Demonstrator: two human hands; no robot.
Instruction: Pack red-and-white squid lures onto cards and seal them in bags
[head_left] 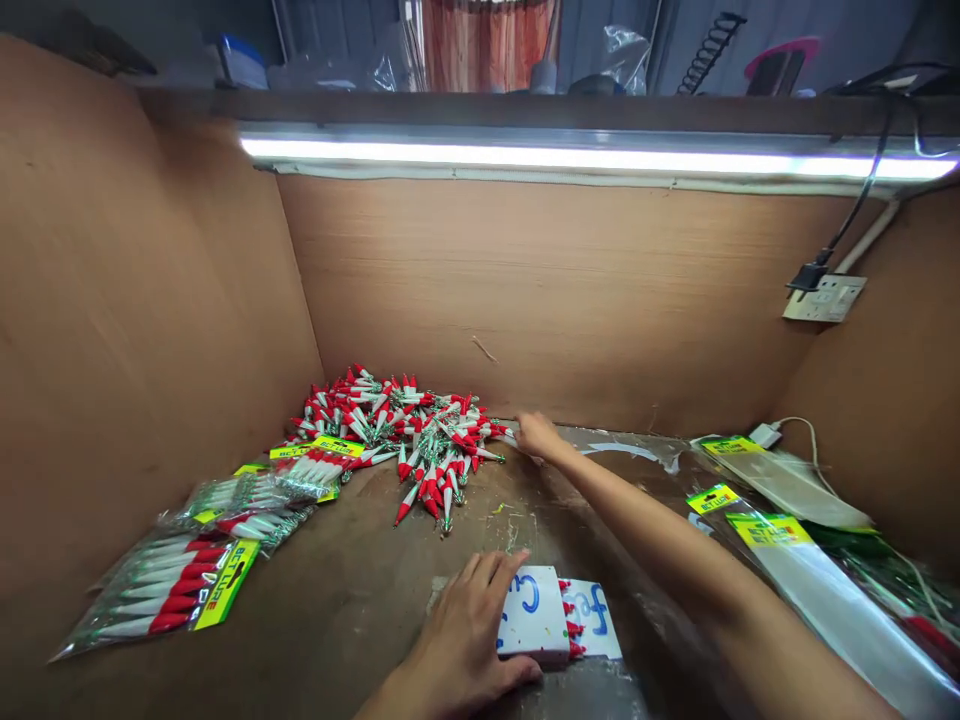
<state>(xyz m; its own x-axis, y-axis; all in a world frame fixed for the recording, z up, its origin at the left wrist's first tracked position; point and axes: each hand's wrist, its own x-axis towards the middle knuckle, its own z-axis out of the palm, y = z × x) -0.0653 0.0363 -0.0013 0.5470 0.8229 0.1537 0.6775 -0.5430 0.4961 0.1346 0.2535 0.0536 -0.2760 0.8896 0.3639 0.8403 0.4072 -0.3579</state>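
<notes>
A heap of red-and-white lures (405, 430) lies at the back of the brown worktop. My right hand (536, 435) reaches far out to the heap's right edge, fingers curled on a lure there; the grip is small and partly hidden. Near the front, my left hand (465, 630) lies flat with its fingers spread on a white block (534, 617) marked with blue letters. Several red-tipped lures (574, 625) stick out from the block's right side, over a white card (596, 615).
Filled packets of lures (161, 590) with yellow-green labels lie at the left. Empty clear bags (795, 560) with the same labels are stacked at the right. Brown walls enclose the bench; a strip light (585, 160) and a wall socket (825, 298) sit above.
</notes>
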